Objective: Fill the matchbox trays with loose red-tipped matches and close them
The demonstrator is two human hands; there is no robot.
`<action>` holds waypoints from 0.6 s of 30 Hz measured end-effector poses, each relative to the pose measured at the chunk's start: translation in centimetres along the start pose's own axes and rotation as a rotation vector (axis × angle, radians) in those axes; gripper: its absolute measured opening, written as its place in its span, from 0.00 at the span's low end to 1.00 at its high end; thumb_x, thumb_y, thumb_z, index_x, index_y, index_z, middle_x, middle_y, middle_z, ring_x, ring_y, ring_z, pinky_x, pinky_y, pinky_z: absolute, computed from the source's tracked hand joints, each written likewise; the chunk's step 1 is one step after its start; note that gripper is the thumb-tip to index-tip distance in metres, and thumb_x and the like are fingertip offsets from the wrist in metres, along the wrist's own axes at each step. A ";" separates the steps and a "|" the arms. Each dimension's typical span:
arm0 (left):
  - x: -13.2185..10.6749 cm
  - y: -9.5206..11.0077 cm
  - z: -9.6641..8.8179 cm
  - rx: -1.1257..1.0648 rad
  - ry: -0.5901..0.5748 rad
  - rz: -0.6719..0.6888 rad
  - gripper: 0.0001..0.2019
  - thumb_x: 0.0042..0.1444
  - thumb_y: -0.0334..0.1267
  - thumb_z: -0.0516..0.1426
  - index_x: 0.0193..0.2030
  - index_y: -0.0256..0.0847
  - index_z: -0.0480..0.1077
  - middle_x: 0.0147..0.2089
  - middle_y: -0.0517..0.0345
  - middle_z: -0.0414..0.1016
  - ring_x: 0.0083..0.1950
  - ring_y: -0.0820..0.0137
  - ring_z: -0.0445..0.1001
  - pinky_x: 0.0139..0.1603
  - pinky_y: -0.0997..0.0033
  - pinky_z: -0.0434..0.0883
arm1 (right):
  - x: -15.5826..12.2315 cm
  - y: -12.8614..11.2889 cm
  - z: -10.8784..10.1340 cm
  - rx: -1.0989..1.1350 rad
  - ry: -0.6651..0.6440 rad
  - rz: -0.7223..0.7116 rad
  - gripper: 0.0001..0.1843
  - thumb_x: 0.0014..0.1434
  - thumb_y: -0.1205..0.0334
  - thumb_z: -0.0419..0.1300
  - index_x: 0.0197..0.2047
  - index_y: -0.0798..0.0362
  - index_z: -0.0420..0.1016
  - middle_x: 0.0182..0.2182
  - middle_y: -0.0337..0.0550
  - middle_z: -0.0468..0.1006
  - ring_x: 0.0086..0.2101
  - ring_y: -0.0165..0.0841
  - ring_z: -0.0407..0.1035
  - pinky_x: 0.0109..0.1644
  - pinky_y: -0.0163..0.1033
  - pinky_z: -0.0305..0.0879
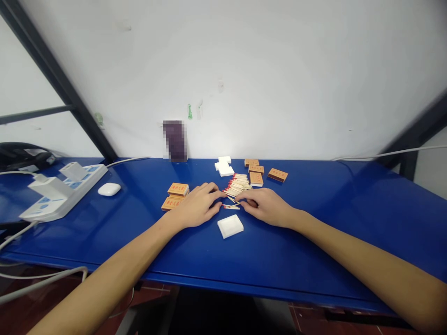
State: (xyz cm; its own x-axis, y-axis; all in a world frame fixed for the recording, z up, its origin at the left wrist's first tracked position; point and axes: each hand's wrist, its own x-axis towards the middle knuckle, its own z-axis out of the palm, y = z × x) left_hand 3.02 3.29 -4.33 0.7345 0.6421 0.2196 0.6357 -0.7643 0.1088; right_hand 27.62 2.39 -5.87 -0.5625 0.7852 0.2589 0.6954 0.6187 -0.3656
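Note:
My left hand (200, 204) rests on the blue table with thumb and index finger apart; its fingertips reach the red heads of a few matches. Facing it, my right hand (267, 207) has its fingers closed at the plain ends of these matches. A few loose matches (231, 208) lie between the hands. Just beyond the fingertips spreads a pile of matches (239, 183), heads mostly to the left. On the near side sits a white open matchbox tray (230, 226). Orange matchboxes (178, 189) stand beside my left wrist, partly hidden by it.
More orange matchboxes (256, 170) lie behind the pile, with one matchbox (278, 175) farther right. White trays (224, 167) are near the wall. At left are a white earphone case (109, 189) and a power strip (66, 200) with cables. A pixelated dark object (175, 142) leans on the wall.

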 end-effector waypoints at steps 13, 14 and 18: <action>0.0 0.0 0.0 0.002 0.010 -0.009 0.14 0.67 0.40 0.47 0.55 0.41 0.67 0.49 0.51 0.69 0.48 0.63 0.68 0.47 0.61 0.68 | 0.0 -0.1 0.0 -0.007 0.015 0.020 0.12 0.61 0.66 0.55 0.46 0.51 0.77 0.23 0.35 0.71 0.23 0.27 0.61 0.31 0.33 0.52; 0.0 0.0 0.0 0.004 0.008 -0.017 0.15 0.67 0.41 0.47 0.55 0.41 0.67 0.49 0.51 0.69 0.48 0.63 0.68 0.47 0.61 0.68 | 0.0 -0.1 0.1 -0.006 0.020 0.018 0.12 0.61 0.66 0.55 0.46 0.51 0.77 0.23 0.35 0.71 0.23 0.27 0.61 0.31 0.33 0.52; 0.0 0.0 0.0 0.016 -0.002 -0.012 0.17 0.68 0.40 0.47 0.61 0.43 0.64 0.50 0.51 0.68 0.49 0.63 0.68 0.48 0.60 0.68 | 0.0 -0.1 0.1 -0.013 0.028 0.017 0.11 0.62 0.64 0.55 0.45 0.51 0.76 0.23 0.35 0.70 0.24 0.27 0.61 0.31 0.33 0.51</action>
State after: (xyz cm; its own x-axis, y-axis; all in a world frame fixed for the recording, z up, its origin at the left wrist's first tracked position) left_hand 3.05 3.29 -4.34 0.7269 0.6516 0.2169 0.6485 -0.7552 0.0956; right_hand 27.50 2.36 -5.96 -0.5380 0.7960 0.2774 0.7108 0.6053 -0.3584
